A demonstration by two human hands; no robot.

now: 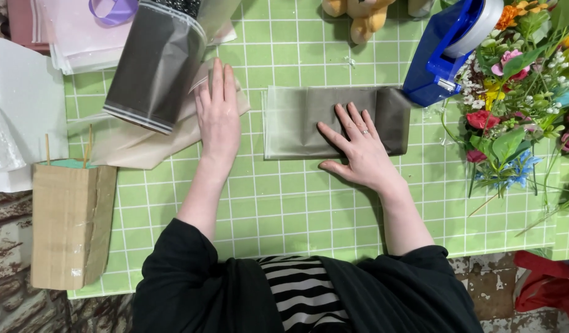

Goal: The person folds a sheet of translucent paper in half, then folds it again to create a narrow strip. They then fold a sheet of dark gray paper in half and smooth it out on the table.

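Hands flat, gripping nothing: right hand (pixel 358 145) presses folded grey sheet (pixel 334 129), left hand (pixel 218 114) rests on beige paper (pixel 142 145). Sheet looks folded; flowers (pixel 519 92) still loose, unwrapped.

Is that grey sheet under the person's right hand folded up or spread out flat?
Folded: the grey sheet lies as a compact rectangle with overlapping layers and a crease, pressed by the right hand.

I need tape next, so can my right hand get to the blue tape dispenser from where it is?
Probably yes: the right hand lies flat on the folded grey sheet, and the blue tape dispenser stands just beyond it, with nothing between.
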